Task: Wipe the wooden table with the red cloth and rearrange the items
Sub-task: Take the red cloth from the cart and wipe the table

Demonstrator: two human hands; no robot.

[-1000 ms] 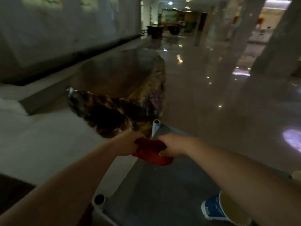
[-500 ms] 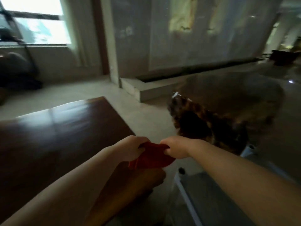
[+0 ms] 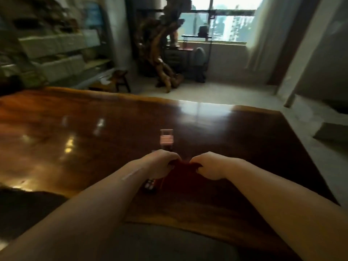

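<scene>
The red cloth (image 3: 181, 173) hangs between my two hands above the glossy wooden table (image 3: 94, 132). My left hand (image 3: 160, 163) pinches its left top corner and my right hand (image 3: 208, 167) pinches the right one, both fists closed. Just beyond my hands a small pink toy chair (image 3: 166, 138) stands on the table. A small dark object with white spots (image 3: 150, 184) lies on the table under my left wrist, partly hidden by the cloth.
A carved root sculpture (image 3: 162, 49) stands on the floor past the table's far edge, with a small wooden stool (image 3: 121, 80) left of it. Shelves (image 3: 54, 49) line the left wall. A window (image 3: 222, 21) is at the back.
The view has swung left from a corridor and a grey surface to the wooden table. Both hands kept their hold on the red cloth and now hold it over the table.
</scene>
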